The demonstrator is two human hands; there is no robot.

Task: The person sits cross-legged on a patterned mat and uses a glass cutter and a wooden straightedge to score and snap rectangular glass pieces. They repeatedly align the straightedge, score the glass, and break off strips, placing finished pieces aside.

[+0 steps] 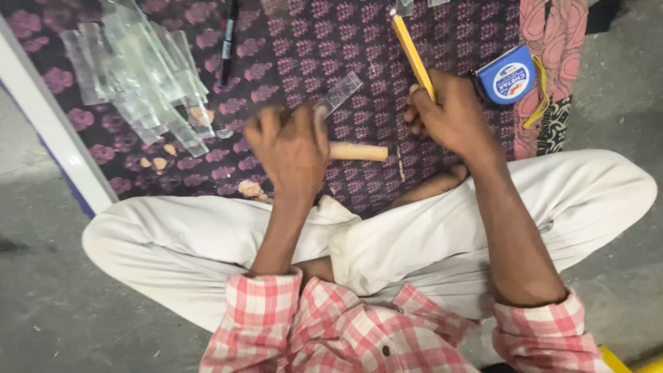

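Note:
I sit cross-legged on the floor before a purple flower-patterned cloth (pixel 359 41). My left hand (pixel 290 148) is closed around a narrow clear glass strip (pixel 340 92) that sticks out up and to the right. My right hand (pixel 452 114) grips a long yellow-handled tool (pixel 411 50) that points away from me. A short tan wooden stick (pixel 358 152) lies on the cloth between my hands, partly hidden under the left hand.
A pile of several clear glass strips (pixel 141 76) lies at the upper left. A black pen (pixel 228 41) lies beside it. A blue tape measure (pixel 507 77) sits at the right. Small tan chips (pixel 160 163) dot the cloth. A white board edge (pixel 52 124) runs along the left.

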